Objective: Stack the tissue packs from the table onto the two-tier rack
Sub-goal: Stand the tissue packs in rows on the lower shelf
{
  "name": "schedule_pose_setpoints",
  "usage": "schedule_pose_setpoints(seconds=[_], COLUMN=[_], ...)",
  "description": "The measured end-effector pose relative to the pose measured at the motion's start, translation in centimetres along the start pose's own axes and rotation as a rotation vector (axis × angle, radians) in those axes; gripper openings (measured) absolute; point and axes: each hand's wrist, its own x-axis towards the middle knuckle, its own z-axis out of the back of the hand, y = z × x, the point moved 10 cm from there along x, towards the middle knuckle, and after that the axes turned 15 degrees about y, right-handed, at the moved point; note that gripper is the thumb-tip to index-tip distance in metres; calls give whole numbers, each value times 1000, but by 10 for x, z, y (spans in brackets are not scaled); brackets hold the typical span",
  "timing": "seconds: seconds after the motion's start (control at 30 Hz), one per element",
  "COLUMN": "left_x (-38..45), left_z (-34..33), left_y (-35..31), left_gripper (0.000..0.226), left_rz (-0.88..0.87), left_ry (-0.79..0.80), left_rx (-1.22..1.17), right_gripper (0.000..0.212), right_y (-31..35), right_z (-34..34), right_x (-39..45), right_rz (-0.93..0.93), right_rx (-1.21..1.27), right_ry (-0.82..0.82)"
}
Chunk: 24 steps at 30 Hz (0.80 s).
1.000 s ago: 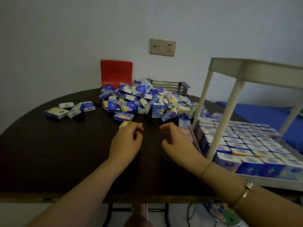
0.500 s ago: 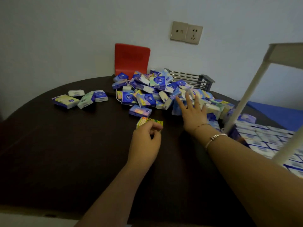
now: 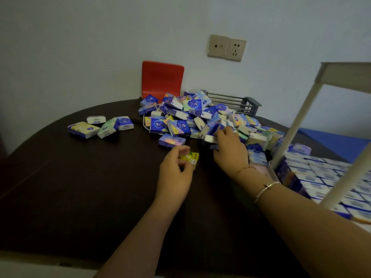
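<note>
The left hand (image 3: 176, 173) pinches a yellow-green pack (image 3: 190, 158) in curled fingers near the table (image 3: 70, 187) centre. The right hand (image 3: 230, 151) curls round a pack (image 3: 210, 139) at the near edge of the far pile (image 3: 190, 117); the rack (image 3: 301, 125) stands right, its lower tier full of packs.

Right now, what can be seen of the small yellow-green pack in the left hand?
The yellow-green pack is a small flat packet with a glossy wrapper, yellow and green with a pale printed panel at its right end. The left hand pinches it between thumb and fingers just over the dark table, in front of the pile of tissue packs. Fingers hide its left part; whether it touches the table is unclear.
</note>
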Motion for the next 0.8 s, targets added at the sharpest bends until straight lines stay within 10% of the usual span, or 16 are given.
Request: schedule_pose_setpoints(seconds=[0.17, 0.3, 0.8], left_x=[-4, -3, -8], left_z=[6, 1, -12], left_y=[-9, -11, 1], left_gripper=[66, 45, 9], left_rz=[-94, -117, 54], left_ry=[-36, 12, 89], left_rx=[88, 127, -551], right_gripper=[39, 44, 11], right_y=[32, 43, 18], right_z=[20, 32, 1], right_x=[-42, -70, -69], right_rz=[278, 391, 3], right_rx=[355, 453, 1760], right_ry=[7, 97, 102])
